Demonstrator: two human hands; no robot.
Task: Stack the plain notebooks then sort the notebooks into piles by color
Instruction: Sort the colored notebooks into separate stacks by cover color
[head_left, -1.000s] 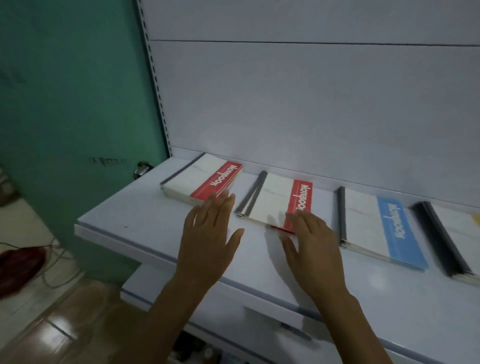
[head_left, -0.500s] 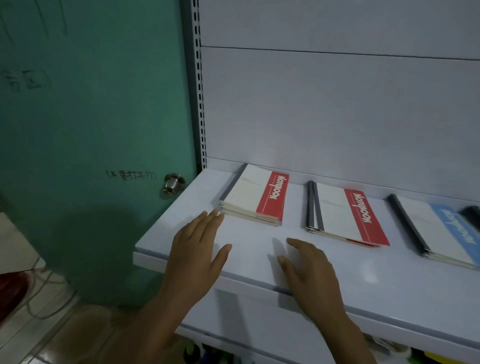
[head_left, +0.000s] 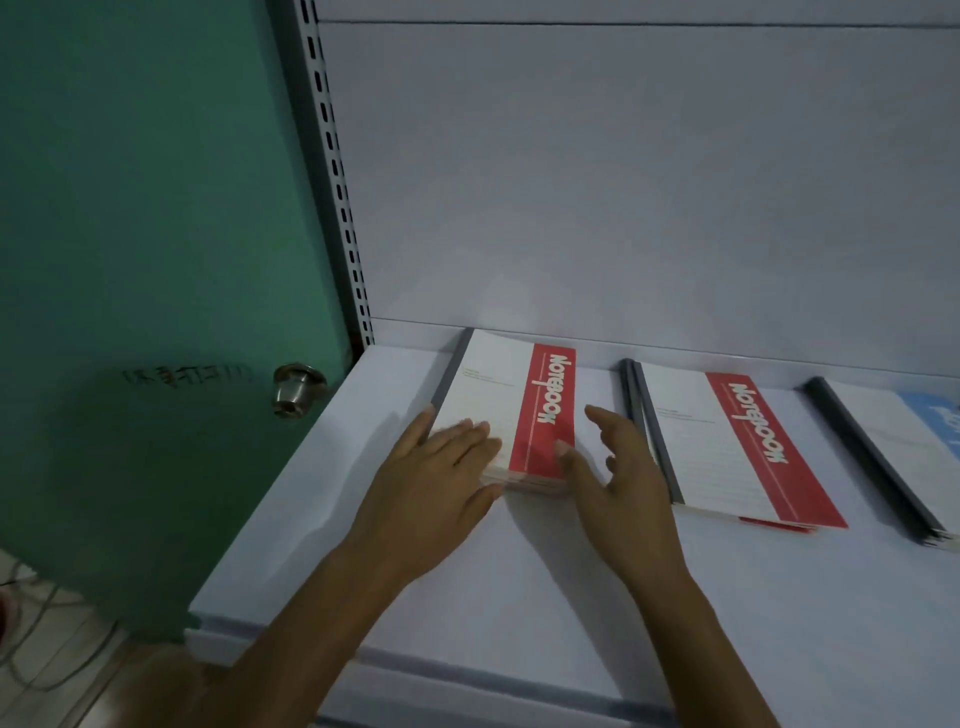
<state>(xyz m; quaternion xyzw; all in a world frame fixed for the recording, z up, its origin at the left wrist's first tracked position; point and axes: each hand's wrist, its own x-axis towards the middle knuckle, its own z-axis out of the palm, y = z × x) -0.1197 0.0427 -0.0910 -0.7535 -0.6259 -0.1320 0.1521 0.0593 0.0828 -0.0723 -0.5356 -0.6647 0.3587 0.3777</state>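
Three piles of notebooks lie in a row along the back of the white shelf (head_left: 519, 582), and we place everything by the leftmost one, the first red-banded pile (head_left: 511, 400). Far to the left of that pile we see a green door (head_left: 130, 234) with a round metal knob (head_left: 297, 389), and between the knob and the pile a slotted upright (head_left: 337, 182) rises at the shelf's back corner. The pile lies flat with its grey spine to the left and its red band, printed "Notebook", along its right edge. Our left hand (head_left: 431, 488) rests on the near left corner of this pile, fingers straight and close together, fingertips on the white part of the top cover, gripping nothing. Just right of the pile's near right corner is our right hand (head_left: 618, 483), spread wide with its fingers loosely curved and holding nothing; its thumb reaches the edge of the red band, though we cannot tell whether it touches. Right of that hand lies the second red-banded pile (head_left: 727, 447), apart from the first, its spine also to the left. Farthest right from the first pile is the blue-banded pile (head_left: 893, 452), cut off by the edge of the view.
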